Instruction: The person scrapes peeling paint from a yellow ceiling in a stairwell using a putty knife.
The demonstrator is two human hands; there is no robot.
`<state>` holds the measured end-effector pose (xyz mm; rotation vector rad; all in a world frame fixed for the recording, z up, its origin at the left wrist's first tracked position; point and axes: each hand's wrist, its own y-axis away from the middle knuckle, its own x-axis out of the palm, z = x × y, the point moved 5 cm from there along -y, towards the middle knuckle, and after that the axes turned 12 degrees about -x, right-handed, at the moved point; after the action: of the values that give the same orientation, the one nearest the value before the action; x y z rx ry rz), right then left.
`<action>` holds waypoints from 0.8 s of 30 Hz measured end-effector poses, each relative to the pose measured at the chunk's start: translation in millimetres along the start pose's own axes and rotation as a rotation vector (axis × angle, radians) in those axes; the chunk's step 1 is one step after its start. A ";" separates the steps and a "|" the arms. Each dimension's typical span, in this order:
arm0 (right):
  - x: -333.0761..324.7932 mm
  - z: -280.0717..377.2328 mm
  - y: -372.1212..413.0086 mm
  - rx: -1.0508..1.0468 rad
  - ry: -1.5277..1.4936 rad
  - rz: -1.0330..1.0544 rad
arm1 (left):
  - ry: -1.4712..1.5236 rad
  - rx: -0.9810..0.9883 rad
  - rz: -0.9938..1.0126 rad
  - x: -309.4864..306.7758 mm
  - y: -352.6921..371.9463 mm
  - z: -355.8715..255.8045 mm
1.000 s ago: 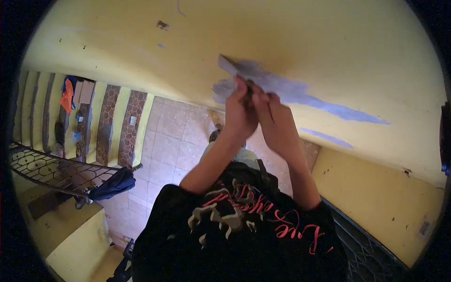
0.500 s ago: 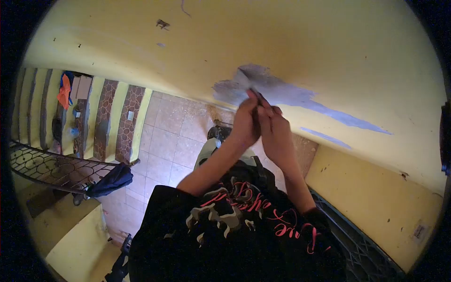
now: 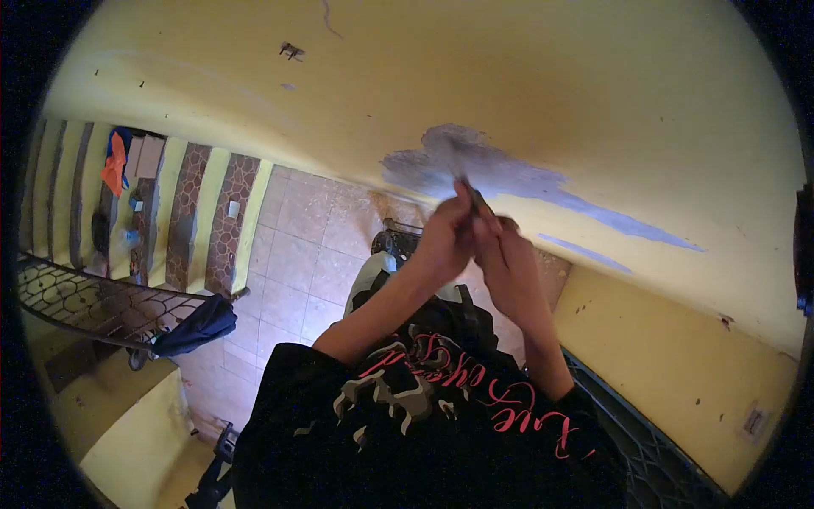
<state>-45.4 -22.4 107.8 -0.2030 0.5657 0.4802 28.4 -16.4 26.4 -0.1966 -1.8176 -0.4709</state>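
Note:
Both hands are wrapped round the handle of a scraper (image 3: 476, 198) in front of the yellow wall (image 3: 543, 85). My left hand (image 3: 447, 231) is closed at the upper part of the handle, and my right hand (image 3: 506, 259) grips close beside it, lower down. The blade end points up at a bare grey patch (image 3: 509, 174) with ragged paint edges; motion blur softens the blade. A thinner grey strip (image 3: 585, 252) shows below the patch. Most of the handle is hidden by my fingers.
Steps with stone-pattern faces (image 3: 231, 220) rise at the left, with an orange cloth (image 3: 114, 165) on them. A metal railing (image 3: 93, 301) carries a dark cloth (image 3: 199, 327). Pale floor tiles (image 3: 284, 263) lie below, and a metal lattice (image 3: 653, 433) stands at the lower right.
Both hands and the scraper have moved a little down and right, towards my body. The blade has dropped from near the patch's upper edge to lower on it.

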 end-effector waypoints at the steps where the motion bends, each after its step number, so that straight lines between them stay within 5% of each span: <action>1: 6.0 -0.5 -10.6 -0.160 0.138 -0.069 | 0.042 0.077 -0.083 -9.6 -6.6 -12.1; 5: 5.1 15.2 -8.8 -0.063 -0.006 0.011 | 0.104 -0.016 -0.154 -0.2 2.0 -19.6; 7: 16.3 -3.0 -4.7 0.097 -0.020 -0.096 | 0.070 0.004 0.013 -7.0 -4.5 -17.0; 10: 3.9 13.7 5.1 0.200 -0.220 0.078 | 0.042 -0.018 0.152 22.2 6.0 -17.9; 11: 7.9 14.5 -2.6 -0.068 -0.024 -0.038 | 0.019 -0.016 -0.050 18.0 7.1 -18.6; 14: 22.8 -4.9 -7.8 0.040 -0.012 -0.119 | -0.031 0.052 -0.156 -2.8 -1.1 -24.2; 18: 2.3 16.0 18.8 0.112 -0.125 -0.041 | -0.004 -0.046 0.053 14.3 7.8 -5.1; 24: -2.5 2.2 13.4 0.176 -0.095 -0.016 | -0.077 -0.103 -0.033 11.2 2.9 2.0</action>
<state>-52.8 -11.0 110.3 -0.0164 0.5100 0.4200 24.4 -14.1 37.1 -0.2590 -1.8758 -0.5884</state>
